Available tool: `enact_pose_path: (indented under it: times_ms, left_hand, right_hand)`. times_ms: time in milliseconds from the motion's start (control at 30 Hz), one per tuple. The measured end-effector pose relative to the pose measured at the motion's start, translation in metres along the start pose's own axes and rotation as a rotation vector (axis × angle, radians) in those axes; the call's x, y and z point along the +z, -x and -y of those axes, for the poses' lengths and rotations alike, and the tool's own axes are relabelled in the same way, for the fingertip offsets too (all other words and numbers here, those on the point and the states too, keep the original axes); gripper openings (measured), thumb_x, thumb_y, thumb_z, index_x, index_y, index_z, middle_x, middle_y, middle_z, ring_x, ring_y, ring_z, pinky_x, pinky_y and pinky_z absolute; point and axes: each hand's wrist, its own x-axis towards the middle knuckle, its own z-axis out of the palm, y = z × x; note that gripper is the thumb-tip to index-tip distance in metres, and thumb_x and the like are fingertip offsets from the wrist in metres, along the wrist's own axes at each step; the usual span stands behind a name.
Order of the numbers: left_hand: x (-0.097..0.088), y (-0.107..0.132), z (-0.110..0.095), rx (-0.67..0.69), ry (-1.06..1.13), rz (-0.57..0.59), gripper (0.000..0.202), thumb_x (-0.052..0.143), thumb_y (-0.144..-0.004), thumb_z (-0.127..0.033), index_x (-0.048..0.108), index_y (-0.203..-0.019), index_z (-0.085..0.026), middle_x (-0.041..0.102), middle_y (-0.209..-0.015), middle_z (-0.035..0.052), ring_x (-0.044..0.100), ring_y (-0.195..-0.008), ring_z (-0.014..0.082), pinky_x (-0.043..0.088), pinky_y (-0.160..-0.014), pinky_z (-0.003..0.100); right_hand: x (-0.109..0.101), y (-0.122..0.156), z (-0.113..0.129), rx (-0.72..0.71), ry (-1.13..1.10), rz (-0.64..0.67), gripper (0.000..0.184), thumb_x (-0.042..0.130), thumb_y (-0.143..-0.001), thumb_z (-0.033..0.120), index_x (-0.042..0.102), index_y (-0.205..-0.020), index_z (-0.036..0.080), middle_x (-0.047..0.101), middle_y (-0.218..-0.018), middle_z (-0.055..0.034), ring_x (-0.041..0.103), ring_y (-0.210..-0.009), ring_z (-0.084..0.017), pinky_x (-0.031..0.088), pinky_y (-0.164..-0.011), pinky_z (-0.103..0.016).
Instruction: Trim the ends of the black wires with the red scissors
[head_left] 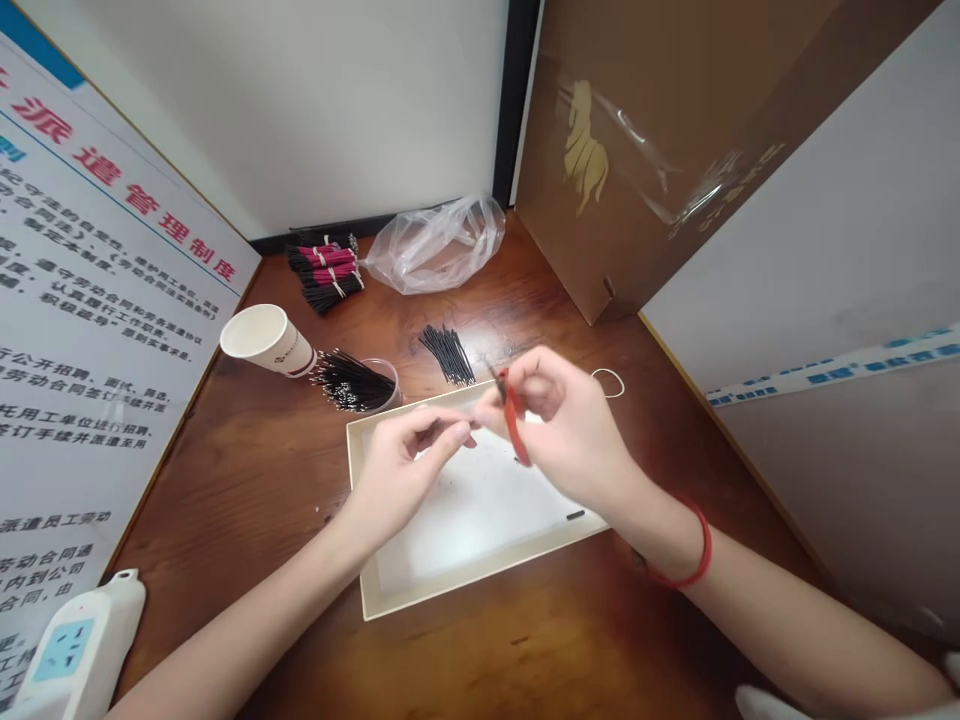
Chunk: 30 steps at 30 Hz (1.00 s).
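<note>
My right hand is closed around a small red-handled cutting tool, whose dark metal tip points up and away. My left hand is in a pinch, its fingertips meeting those of my right hand; whatever lies between them is too small and hidden to name. Both hands are above a shallow cream-rimmed tray with a white inside. A short black piece lies in the tray near its right side, with tiny dark specks elsewhere.
Behind the tray are a loose pile of thin black wires, a clear cup of black wires and a tilted paper cup. Farther back lie tied black and red bundles and a plastic bag. A power strip sits front left.
</note>
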Motion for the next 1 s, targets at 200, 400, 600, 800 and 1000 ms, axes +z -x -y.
enact_pose_path:
  times_ms: [200, 400, 600, 800, 1000]
  left_hand:
    - [0.001, -0.002, 0.005, -0.050, 0.169, -0.089, 0.033, 0.044, -0.099, -0.039, 0.070, -0.098, -0.019, 0.070, -0.080, 0.0060, 0.051, -0.067, 0.0152, 0.044, -0.063, 0.029]
    - [0.001, -0.003, 0.005, -0.053, 0.139, -0.055, 0.021, 0.054, -0.093, -0.031, 0.069, -0.100, -0.018, 0.069, -0.076, 0.0042, 0.057, -0.068, 0.0148, 0.047, -0.065, 0.030]
    - [0.002, -0.002, 0.002, -0.050, 0.255, -0.108, 0.012, 0.062, -0.089, -0.029, 0.055, -0.086, -0.021, 0.075, -0.075, 0.0039, 0.072, -0.079, 0.0187, 0.055, -0.080, 0.036]
    - [0.000, -0.001, -0.002, 0.055, 0.142, -0.204, 0.007, 0.070, -0.082, -0.025, 0.067, -0.078, -0.019, 0.070, -0.076, 0.0015, 0.065, -0.074, 0.0147, 0.054, -0.071, 0.028]
    - [0.000, -0.001, -0.005, 0.056, 0.133, -0.214, 0.005, 0.070, -0.082, -0.023, 0.070, -0.079, -0.019, 0.073, -0.076, 0.0024, 0.065, -0.070, 0.0145, 0.055, -0.065, 0.027]
  right_hand:
    - [-0.020, -0.088, 0.027, -0.129, 0.568, -0.088, 0.025, 0.069, -0.084, 0.027, 0.046, -0.088, 0.018, 0.066, -0.080, -0.0001, 0.062, -0.068, -0.009, 0.043, -0.059, -0.019]
    - [-0.007, -0.138, -0.002, -0.058, 0.904, 0.168, 0.022, 0.077, -0.075, 0.019, 0.056, -0.076, 0.013, 0.066, -0.075, -0.0035, 0.056, -0.069, -0.010, 0.038, -0.064, -0.021]
    - [-0.001, -0.134, -0.021, 0.030, 0.956, 0.205, 0.019, 0.070, -0.085, 0.028, 0.059, -0.087, 0.012, 0.062, -0.079, 0.0003, 0.054, -0.069, -0.008, 0.045, -0.069, -0.023]
    - [-0.004, -0.115, -0.011, 0.056, 0.833, 0.185, 0.023, 0.076, -0.078, 0.023, 0.054, -0.079, 0.015, 0.065, -0.076, -0.0016, 0.053, -0.063, -0.009, 0.039, -0.058, -0.023]
    - [-0.020, -0.033, 0.002, -0.147, 0.474, 0.079, 0.028, 0.071, -0.083, 0.037, 0.051, -0.090, 0.018, 0.064, -0.084, -0.0004, 0.058, -0.072, -0.009, 0.048, -0.067, -0.022]
